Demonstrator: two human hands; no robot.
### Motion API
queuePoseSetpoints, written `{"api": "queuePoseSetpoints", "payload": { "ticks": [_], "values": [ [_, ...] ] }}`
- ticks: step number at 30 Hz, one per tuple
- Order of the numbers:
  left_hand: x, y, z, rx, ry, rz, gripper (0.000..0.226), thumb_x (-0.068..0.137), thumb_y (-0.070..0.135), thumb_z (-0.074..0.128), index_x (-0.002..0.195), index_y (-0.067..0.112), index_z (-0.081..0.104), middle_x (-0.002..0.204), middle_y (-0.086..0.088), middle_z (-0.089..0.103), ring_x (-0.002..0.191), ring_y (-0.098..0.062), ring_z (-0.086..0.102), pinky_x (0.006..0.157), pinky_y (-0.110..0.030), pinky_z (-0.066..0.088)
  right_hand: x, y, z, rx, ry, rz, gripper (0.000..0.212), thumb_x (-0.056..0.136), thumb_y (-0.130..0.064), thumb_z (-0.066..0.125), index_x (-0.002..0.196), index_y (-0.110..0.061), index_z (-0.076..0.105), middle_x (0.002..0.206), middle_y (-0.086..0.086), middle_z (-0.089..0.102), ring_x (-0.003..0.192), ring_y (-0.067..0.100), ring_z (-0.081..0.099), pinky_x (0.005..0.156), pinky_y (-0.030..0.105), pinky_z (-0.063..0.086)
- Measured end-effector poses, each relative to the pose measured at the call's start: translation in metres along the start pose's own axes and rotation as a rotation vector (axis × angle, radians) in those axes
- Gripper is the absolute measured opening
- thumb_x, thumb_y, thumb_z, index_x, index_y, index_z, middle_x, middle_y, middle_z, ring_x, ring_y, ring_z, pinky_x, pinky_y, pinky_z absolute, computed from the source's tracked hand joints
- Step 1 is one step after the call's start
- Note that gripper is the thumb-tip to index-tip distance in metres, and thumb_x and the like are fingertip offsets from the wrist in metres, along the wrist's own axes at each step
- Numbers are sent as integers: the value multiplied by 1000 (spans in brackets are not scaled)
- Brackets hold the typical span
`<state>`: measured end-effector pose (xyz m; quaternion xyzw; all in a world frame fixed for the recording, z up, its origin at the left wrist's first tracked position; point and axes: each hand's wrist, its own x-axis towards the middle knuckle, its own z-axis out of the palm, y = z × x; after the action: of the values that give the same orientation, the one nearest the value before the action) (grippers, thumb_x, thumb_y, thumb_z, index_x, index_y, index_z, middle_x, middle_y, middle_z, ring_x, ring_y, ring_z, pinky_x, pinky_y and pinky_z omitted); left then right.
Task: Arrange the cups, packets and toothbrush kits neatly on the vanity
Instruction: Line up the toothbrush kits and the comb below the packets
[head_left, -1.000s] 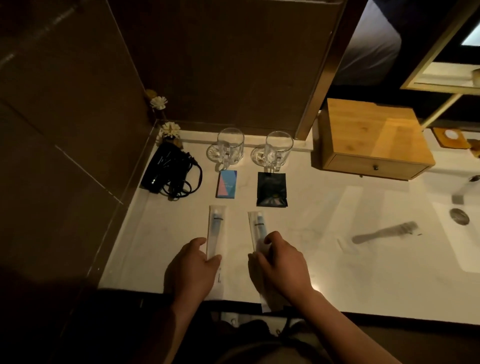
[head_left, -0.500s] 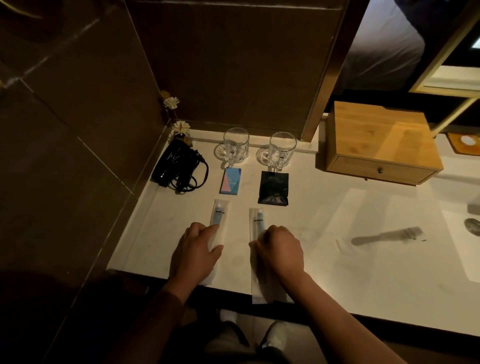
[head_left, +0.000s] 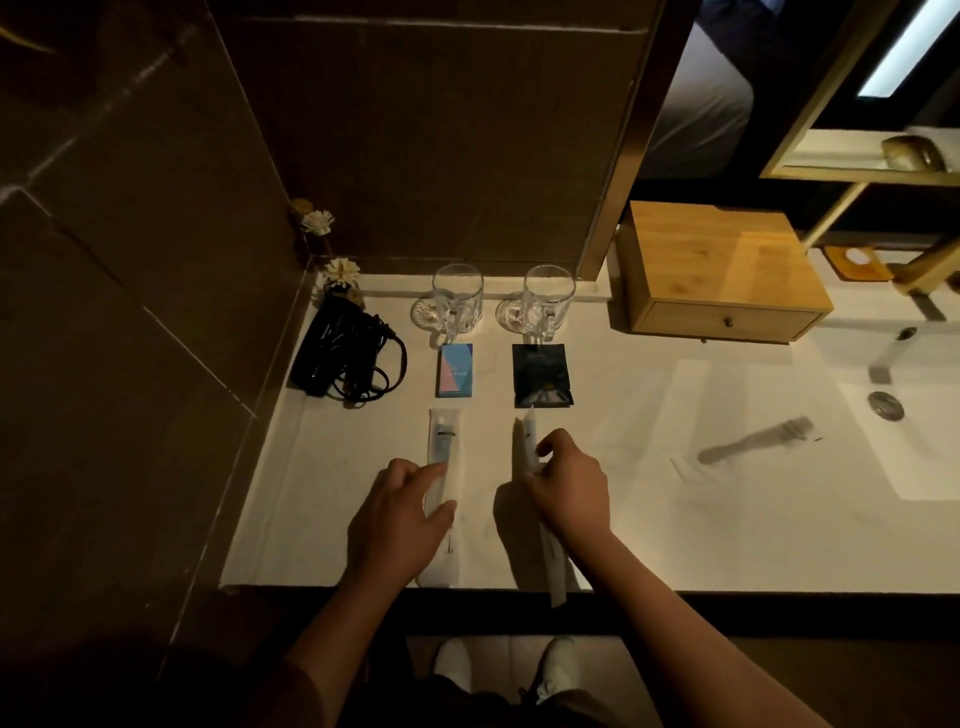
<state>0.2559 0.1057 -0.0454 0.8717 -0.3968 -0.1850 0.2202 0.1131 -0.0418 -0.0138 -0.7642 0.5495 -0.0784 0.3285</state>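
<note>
Head view: aligning kits; our left hand (head_left: 400, 514) pinches left toothbrush kit (head_left: 443, 436), right hand (head_left: 571, 488) fingers grip tilted right toothbrush kit (head_left: 525, 436); next we should lay it flat, parallel, below black packet (head_left: 543, 374)

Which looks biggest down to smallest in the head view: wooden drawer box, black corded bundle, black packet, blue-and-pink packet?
Largest to smallest:
1. wooden drawer box
2. black corded bundle
3. black packet
4. blue-and-pink packet, clearly narrower than the black one
</note>
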Motion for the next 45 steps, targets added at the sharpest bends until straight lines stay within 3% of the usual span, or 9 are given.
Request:
{"api": "queuePoseSetpoints", "payload": {
  "ticks": [5, 10, 17, 25, 45],
  "values": [
    [0, -2, -3, 16, -15, 14, 54, 84, 53, 58, 135, 41, 45, 115, 12, 46, 102, -12, 54, 80, -37, 56, -10, -5, 12, -17, -89, -56, 46, 79, -60, 67, 112, -28, 58, 100, -4, 67, 84, 17, 66, 67, 28, 52],
    [-1, -1, -3, 31, 3, 28, 53, 84, 52, 58, 135, 41, 47, 114, 11, 48, 101, -12, 54, 78, -36, 56, -22, 9, 13, -161, 4, -150, 48, 85, -58, 62, 125, -33, 53, 114, -4, 55, 86, 15, 65, 69, 30, 58],
    [-1, 1, -3, 54, 34, 49, 51, 86, 52, 59, 134, 41, 49, 110, 11, 49, 99, -12, 53, 74, -34, 57, -14, -8, 15, -212, -35, -108, 30, 94, -42, 53, 120, -26, 55, 114, 2, 70, 76, 18, 62, 65, 33, 57],
    [4, 3, -3, 88, 27, 44, 51, 87, 55, 56, 136, 43, 45, 113, 11, 51, 103, -12, 54, 76, -35, 58, -10, -13, 16, -181, -59, -64, 32, 96, -36, 54, 125, -22, 52, 111, 5, 72, 76, 20, 64, 72, 35, 60],
    [1, 2, -3, 89, 23, 43, 52, 88, 54, 56, 137, 43, 46, 113, 9, 53, 100, -11, 56, 75, -34, 58, -2, -12, 18, -176, -58, -63, 31, 98, -37, 51, 123, -20, 52, 111, 6, 71, 72, 18, 59, 73, 35, 58]
  ]
}}
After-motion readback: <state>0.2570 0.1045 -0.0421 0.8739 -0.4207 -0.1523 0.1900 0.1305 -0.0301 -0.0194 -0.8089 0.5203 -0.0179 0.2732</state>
